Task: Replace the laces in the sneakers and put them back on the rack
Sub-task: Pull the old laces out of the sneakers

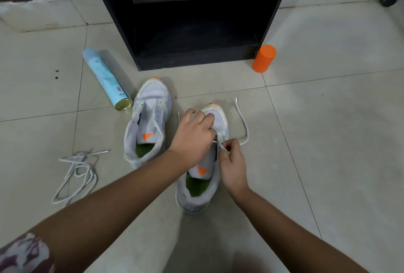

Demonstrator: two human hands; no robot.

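Observation:
Two white sneakers with orange tongue marks and green insoles stand on the tiled floor. The left sneaker (148, 119) has no lace. Over the right sneaker (196, 192) my left hand (192, 135) curls around the upper near the eyelets. My right hand (232, 163) pinches a white lace (243, 124) at the shoe's right eyelet row; the lace's free end loops out on the floor to the right. A second loose white lace (76, 172) lies in a heap on the floor at the left.
A black shoe rack (192, 32) stands just ahead with a dark open lower shelf. A light blue spray can (107, 79) lies on the floor left of the rack. An orange cylinder (264, 58) stands at the rack's right foot.

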